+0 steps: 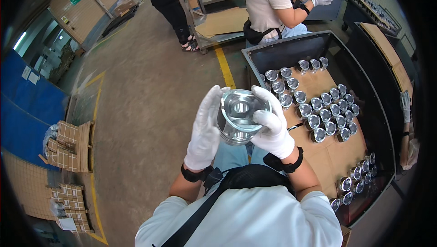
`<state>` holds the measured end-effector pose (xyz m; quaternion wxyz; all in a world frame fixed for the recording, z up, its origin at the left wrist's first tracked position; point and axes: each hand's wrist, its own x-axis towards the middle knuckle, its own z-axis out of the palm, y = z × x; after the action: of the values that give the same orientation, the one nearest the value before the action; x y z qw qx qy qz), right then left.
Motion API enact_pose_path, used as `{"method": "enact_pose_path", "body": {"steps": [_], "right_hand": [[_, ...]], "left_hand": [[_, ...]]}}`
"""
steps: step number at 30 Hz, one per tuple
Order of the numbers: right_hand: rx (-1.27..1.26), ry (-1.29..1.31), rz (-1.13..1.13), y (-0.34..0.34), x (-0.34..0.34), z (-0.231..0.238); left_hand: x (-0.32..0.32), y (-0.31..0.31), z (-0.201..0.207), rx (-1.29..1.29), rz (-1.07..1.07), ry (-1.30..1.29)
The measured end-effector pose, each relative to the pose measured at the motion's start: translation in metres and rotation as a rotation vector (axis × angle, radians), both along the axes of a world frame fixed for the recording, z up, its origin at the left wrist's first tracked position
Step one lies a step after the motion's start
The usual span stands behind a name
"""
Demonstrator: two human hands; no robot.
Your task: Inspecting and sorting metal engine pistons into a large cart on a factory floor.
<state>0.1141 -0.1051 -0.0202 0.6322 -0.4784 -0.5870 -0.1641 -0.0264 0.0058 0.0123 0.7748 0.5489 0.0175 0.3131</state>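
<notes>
Between my two white-gloved hands I hold up a shiny metal piston (242, 118), its hollow underside turned toward me so the pin bosses inside show. My left hand (204, 131) is closed against its left side. On the other side my right hand (274, 126) grips the rim, with the thumb bent over the edge. Black straps circle both wrists. To the right, a dark metal bin (371, 94) lined with brown cardboard (309, 160) holds several more pistons (324, 115), standing in groups.
A co-worker in a light shirt (268, 1) sits beyond the bin, handling a part with gloved hands. Another person (164, 5) stands near a shelf cart (223, 23). Stacked cartons (68, 149) sit at the left by a yellow floor line (94, 156). A gloved hand (405, 105) shows far right.
</notes>
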Motion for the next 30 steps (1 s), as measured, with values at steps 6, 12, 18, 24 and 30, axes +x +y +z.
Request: {"method": "enact_pose_path", "body": {"steps": [6,12,18,24,30], "right_hand": [[-0.099,-0.184,-0.092,-0.008,-0.006,0.025],[-0.245,-0.389,-0.060,-0.018,-0.015,0.060],[-0.314,-0.138,0.030,-0.032,-0.010,0.049],[-0.548,0.269,0.104,-0.057,0.000,0.015],[-0.714,0.893,0.499,-0.068,0.002,0.010]], "left_hand": [[0.000,0.003,-0.021,-0.121,-0.214,-0.003],[-0.005,0.004,-0.045,-0.528,-0.245,-0.164],[-0.004,0.005,-0.028,-0.481,-0.534,-0.354],[-0.004,0.005,-0.029,0.309,0.130,-0.135],[0.007,0.003,-0.025,0.403,0.305,-0.085]]}}
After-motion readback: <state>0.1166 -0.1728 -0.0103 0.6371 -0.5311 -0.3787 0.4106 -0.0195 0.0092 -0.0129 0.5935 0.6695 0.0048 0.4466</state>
